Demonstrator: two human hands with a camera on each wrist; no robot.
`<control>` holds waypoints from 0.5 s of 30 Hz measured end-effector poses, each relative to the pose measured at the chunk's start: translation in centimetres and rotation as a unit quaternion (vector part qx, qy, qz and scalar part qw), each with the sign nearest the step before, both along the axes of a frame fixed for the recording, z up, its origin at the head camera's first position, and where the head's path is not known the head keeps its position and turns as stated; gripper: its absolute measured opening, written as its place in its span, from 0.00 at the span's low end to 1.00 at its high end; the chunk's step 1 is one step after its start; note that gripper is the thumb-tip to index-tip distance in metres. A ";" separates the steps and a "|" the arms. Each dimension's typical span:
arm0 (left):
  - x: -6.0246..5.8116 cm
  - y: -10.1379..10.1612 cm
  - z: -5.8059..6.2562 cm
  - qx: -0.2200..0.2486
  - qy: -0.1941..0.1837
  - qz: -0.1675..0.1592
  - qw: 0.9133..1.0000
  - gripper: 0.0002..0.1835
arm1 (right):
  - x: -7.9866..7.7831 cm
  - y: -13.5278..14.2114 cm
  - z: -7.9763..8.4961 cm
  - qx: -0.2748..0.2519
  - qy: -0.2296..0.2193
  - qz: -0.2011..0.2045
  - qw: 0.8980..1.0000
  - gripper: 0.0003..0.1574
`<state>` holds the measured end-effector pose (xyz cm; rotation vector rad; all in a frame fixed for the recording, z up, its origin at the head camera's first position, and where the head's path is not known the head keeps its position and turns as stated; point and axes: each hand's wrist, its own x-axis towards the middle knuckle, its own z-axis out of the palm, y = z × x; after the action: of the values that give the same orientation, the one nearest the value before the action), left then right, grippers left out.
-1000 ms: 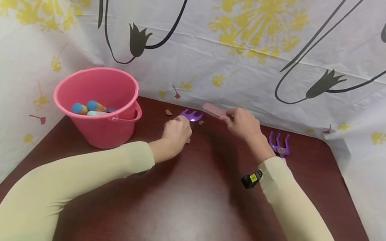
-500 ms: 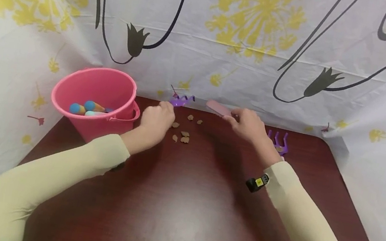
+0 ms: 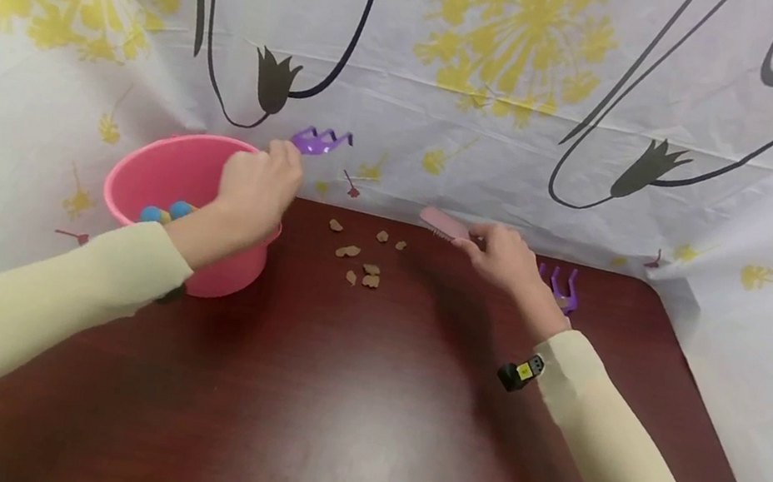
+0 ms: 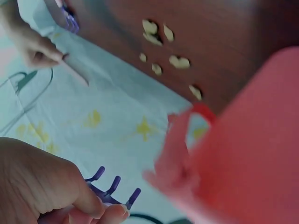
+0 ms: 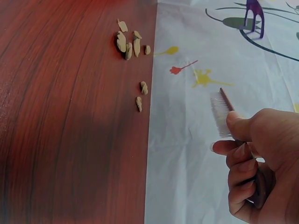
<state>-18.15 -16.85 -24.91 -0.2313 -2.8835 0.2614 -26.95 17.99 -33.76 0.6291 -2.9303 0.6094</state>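
My left hand (image 3: 255,182) grips a purple toy hand rake (image 3: 317,144), raised in front of the wall cloth beside the rim of the pink bucket (image 3: 229,275). Its prongs (image 4: 112,189) point away from the fingers in the left wrist view; the handle is mostly hidden in the hand. At the back of the table, my right hand (image 3: 505,261) holds a pink-backed brush (image 3: 444,223) by its handle. Pale bristles (image 5: 220,114) show in the right wrist view. Several small tan chips (image 3: 348,252) lie scattered on the table between the bucket and the brush.
Blue-ended toys (image 3: 154,214) lie inside the bucket, partly hidden by my left arm. A second purple rake (image 3: 565,293) rests on the table behind my right forearm. Printed white cloth (image 3: 395,91) hangs along the back and sides of the dark table (image 3: 363,389).
The left hand has lifted the rake off the table and carried it up and left to the bucket, uncovering the tan chips. The right hand with the brush has shifted slightly right.
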 end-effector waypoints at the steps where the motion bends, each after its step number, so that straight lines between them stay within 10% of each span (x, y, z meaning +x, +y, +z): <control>1: 0.1 -0.6 0.3 0.001 0.001 0.001 1.000 0.10 | 0.0 0.1 0.0 0.000 -0.001 0.001 1.000 0.22; 15: 1.6 -6.9 6.4 -0.030 -0.058 0.064 0.996 0.07 | -0.1 1.2 0.0 0.007 -0.005 -0.008 1.000 0.23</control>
<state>-16.51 -23.73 -18.52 -0.0726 -3.0129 0.3696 -27.07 19.21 -33.81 0.6055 -2.9489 0.5921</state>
